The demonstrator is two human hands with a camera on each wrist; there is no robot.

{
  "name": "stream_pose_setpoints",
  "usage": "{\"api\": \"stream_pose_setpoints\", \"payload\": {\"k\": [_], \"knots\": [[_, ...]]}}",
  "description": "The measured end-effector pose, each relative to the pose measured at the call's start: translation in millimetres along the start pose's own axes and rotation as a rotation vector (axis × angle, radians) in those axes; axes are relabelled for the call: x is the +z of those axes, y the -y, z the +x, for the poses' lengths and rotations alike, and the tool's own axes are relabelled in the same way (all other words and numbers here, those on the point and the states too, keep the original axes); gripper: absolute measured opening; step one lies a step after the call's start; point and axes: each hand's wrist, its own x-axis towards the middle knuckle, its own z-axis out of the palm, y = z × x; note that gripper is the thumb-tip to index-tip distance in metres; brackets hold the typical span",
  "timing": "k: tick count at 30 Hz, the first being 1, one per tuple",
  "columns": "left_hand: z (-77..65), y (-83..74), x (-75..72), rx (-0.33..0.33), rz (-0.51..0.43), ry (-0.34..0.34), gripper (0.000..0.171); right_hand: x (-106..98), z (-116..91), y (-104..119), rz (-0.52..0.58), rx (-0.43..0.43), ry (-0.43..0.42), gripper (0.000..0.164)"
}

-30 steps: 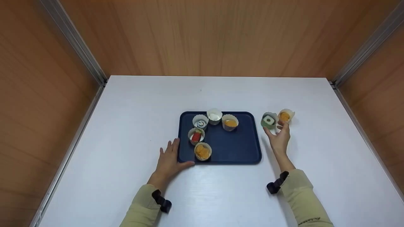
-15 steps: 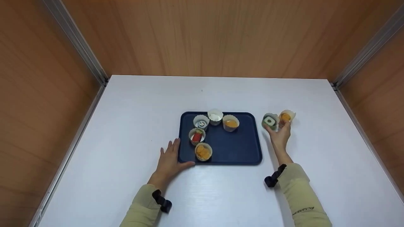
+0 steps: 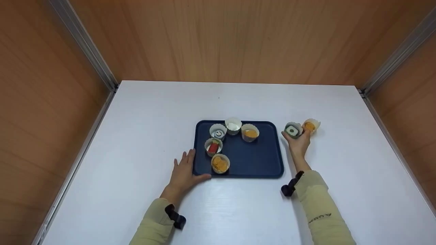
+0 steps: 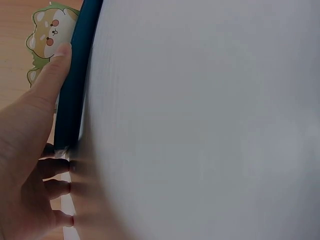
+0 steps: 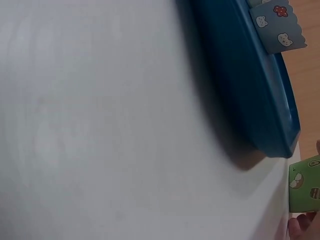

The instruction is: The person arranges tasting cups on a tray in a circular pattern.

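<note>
My left hand (image 3: pixel 183 174) rests at the near left corner of a dark blue tray (image 3: pixel 252 160), fingers spread along its left side and thumb on the front edge. In the left wrist view the thumb (image 4: pixel 52 75) lies against the tray's edge, beside a cup (image 4: pixel 50 32) with a dog face on it. To the right of the tray, my right hand (image 3: pixel 299 144) grips a green paper cup (image 3: pixel 293 130) between thumb and fingers; a white, flower-shaped piece sits inside. Just behind those fingers stands a pale paper cup (image 3: pixel 311 125) with an orange filling.
Several paper cups stand on the tray: one with a strawberry (image 3: pixel 213 147), one with orange pieces (image 3: pixel 220 164), a blue one (image 3: pixel 218 131), a white one (image 3: pixel 233 126) and one with a yellow-orange filling (image 3: pixel 250 132). Wooden panels (image 3: pixel 218 41) enclose the white table (image 3: pixel 163 112).
My right hand has closed its thumb and fingers round the green cup, and the forearm has shifted left. My left hand stays at the tray corner.
</note>
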Motion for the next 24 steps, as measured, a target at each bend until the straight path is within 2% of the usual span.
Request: {"api": "stream_pose_setpoints", "payload": {"k": [10, 24], "knots": [[0.2, 1.0, 1.2, -0.005, 0.005, 0.005, 0.111, 4.9, 3.5, 1.5, 0.008, 0.03, -0.025, 0.073], [-0.2, -0.2, 1.1, -0.005, 0.002, 0.004, 0.112, 4.0, 3.2, 0.1, 0.013, 0.021, -0.048, 0.063]]}}
